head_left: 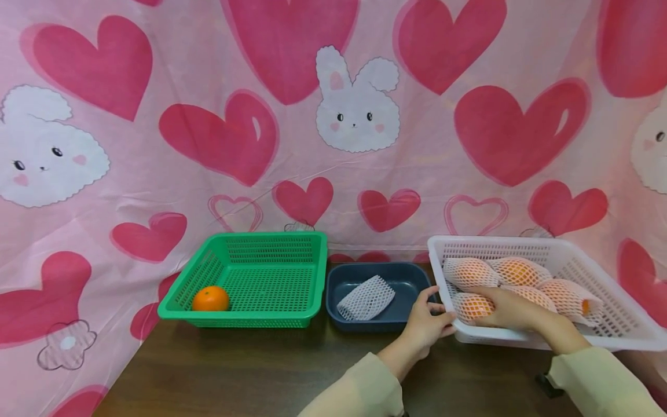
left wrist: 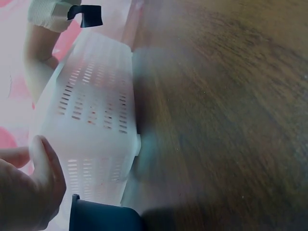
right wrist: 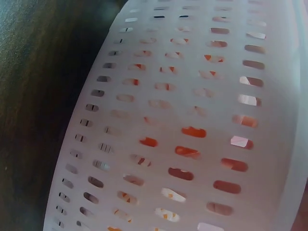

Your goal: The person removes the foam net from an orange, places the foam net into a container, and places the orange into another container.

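A white perforated basket (head_left: 615, 289) on the right holds several oranges in white foam net sleeves. My right hand (head_left: 513, 310) reaches into it and grips the netted orange (head_left: 469, 307) at the near left corner. That hand is out of sight in the right wrist view, behind the basket's slotted wall (right wrist: 159, 120). At the same corner my left hand (head_left: 424, 324) holds the basket's rim, thumb and fingers about the edge; part of this hand (left wrist: 33, 187) also shows in the left wrist view.
Left of the hands, a dark blue tray (head_left: 401, 289) contains an empty white foam net sleeve (head_left: 367, 298). Farther left, a green basket (head_left: 276, 278) has one bare orange (head_left: 211, 299) in its near left corner. All stand on a dark wooden table (head_left: 234, 370) before a pink heart-patterned cloth (head_left: 292, 150).
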`<state>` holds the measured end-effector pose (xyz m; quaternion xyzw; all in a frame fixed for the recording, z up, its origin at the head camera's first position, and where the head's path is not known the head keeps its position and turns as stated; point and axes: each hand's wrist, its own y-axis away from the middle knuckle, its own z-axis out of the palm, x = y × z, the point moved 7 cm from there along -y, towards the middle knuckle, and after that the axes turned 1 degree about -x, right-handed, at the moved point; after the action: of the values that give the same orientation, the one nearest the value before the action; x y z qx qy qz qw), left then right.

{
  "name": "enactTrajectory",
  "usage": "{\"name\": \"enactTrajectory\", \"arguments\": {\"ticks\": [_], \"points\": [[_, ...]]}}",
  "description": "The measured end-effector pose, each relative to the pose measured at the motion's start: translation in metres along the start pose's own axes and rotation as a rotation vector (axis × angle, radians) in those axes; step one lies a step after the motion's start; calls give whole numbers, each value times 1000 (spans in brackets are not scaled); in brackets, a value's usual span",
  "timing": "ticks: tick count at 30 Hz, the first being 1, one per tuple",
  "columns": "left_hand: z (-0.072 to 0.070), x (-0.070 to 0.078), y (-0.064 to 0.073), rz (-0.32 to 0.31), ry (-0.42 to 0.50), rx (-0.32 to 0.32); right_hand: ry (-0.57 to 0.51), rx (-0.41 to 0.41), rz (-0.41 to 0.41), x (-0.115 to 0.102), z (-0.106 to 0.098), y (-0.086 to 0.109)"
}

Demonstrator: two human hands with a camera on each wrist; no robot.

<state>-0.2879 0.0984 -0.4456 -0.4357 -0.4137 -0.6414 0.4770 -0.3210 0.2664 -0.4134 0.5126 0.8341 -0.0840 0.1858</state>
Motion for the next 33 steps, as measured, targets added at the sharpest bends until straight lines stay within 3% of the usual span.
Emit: {"name": "enactTrajectory", "arguments": {"ticks": [17,33], "points": [[-1,-3,2,-74,61,-18,-16,27,46,-2,-14,7],[-1,-4,6,-122,103,1,17,89,-41,-21,-32,13]]}}
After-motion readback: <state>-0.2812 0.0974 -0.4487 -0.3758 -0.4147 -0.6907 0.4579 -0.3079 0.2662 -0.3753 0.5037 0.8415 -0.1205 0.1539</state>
